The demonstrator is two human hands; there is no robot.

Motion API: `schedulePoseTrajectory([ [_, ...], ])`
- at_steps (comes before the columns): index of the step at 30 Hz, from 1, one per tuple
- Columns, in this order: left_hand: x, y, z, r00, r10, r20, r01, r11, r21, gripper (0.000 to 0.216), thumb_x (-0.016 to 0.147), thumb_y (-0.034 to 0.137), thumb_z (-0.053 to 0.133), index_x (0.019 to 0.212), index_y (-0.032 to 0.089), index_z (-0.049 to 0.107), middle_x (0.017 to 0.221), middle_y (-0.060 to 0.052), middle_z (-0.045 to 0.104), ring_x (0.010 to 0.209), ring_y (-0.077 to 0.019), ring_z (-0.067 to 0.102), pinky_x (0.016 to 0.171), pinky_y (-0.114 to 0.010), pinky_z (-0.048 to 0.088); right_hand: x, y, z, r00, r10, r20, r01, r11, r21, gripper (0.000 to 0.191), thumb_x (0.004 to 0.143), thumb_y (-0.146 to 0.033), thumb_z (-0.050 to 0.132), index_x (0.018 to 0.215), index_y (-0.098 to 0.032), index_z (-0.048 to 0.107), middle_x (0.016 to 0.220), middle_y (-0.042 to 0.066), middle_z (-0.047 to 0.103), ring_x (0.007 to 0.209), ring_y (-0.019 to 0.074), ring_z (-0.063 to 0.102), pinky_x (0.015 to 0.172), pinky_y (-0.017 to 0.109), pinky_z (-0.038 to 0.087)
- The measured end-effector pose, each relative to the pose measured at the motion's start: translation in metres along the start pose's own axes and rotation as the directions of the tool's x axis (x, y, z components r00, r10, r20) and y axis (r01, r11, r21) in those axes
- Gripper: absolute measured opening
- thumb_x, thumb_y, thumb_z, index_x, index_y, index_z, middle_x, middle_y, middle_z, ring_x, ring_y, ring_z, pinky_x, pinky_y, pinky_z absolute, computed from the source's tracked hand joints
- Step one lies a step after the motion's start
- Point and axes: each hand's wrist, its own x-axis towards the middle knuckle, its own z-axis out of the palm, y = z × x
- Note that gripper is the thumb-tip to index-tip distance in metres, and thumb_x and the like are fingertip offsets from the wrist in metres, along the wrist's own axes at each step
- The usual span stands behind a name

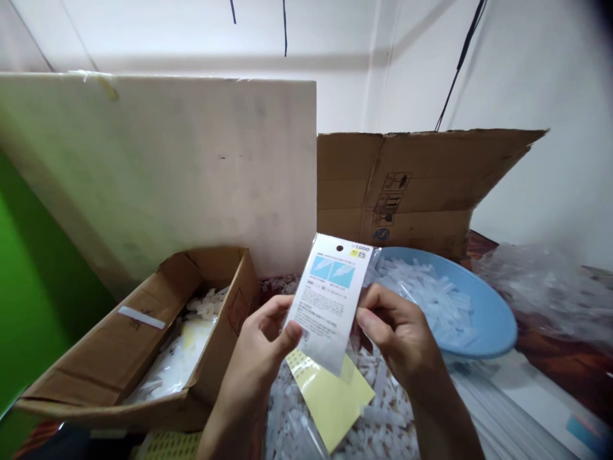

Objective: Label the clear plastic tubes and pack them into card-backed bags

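Observation:
Between my two hands is a clear plastic packet with a printed backing card [325, 291], tilted, its text and blue pictures facing me. My left hand [265, 342] pinches its lower left edge, thumb in front. My right hand [395, 329] grips the right edge, thumb and fingers closed on it. Below the packet lies a yellow sticker sheet [335, 409] on a heap of small translucent plastic pieces [383, 434]. Behind my right hand stands a light blue basin [493, 326] with many translucent strips [431, 294] in it.
An open cardboard box [86, 377] with plastic-wrapped contents stands at the left. A white board [191, 172] and a cardboard sheet [421, 172] rise behind. Crumpled clear plastic [541, 294] lies at the right, and long pale strips [493, 409] lie in front of the basin.

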Motion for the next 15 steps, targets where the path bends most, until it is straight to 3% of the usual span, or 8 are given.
schedulePoseTrajectory([
  [3, -0.001, 0.0, 0.0, 0.996, -0.029, -0.081, 0.023, 0.998, -0.066, 0.036, 0.068, 0.043, 0.09, 0.083, 0.014, 0.074, 0.081, -0.008, 0.074, 0.072, -0.0182, 0.068, 0.064, -0.024, 0.053, 0.0, -0.003, 0.006, 1.0, 0.011, 0.023, -0.01, 1.0, -0.017, 0.023, 0.092, -0.031, 0.065, 0.073, -0.02, 0.059, 0.063, -0.002, 0.063, 0.057, 0.012, 0.057, 0.053, 0.022, 0.043],
  [6, 0.0, 0.0, -0.005, 0.993, -0.097, -0.065, 0.082, 0.976, -0.204, 0.029, 0.074, 0.037, 0.088, 0.073, 0.013, 0.07, 0.077, -0.006, 0.073, 0.068, -0.0162, 0.068, 0.063, -0.023, 0.054, 0.002, -0.003, 0.009, 0.999, 0.009, 0.035, -0.009, 1.0, -0.013, 0.022, 0.092, -0.029, 0.064, 0.073, -0.02, 0.059, 0.063, -0.003, 0.062, 0.056, 0.0116, 0.056, 0.053, 0.022, 0.043],
  [9, 0.002, 0.0, -0.008, 0.988, -0.155, -0.02, 0.141, 0.937, -0.319, 0.026, 0.077, 0.034, 0.085, 0.075, 0.013, 0.071, 0.08, -0.007, 0.075, 0.071, -0.0192, 0.071, 0.069, -0.028, 0.058, 0.005, 0.0, 0.013, 0.998, 0.021, 0.053, -0.023, 0.999, 0.03, 0.021, 0.093, -0.029, 0.064, 0.074, -0.02, 0.06, 0.063, -0.002, 0.063, 0.056, 0.0119, 0.057, 0.054, 0.023, 0.043],
  [15, 0.011, 0.0, -0.003, 0.958, -0.285, -0.039, 0.229, 0.839, -0.494, 0.023, 0.084, 0.033, 0.077, 0.089, 0.01, 0.075, 0.084, -0.009, 0.078, 0.079, -0.024, 0.075, 0.076, -0.032, 0.061, 0.005, 0.007, 0.023, 0.997, 0.044, 0.069, -0.052, 0.993, 0.108, 0.024, 0.094, -0.033, 0.064, 0.075, -0.02, 0.059, 0.063, -0.003, 0.062, 0.055, 0.0113, 0.055, 0.054, 0.023, 0.041],
])
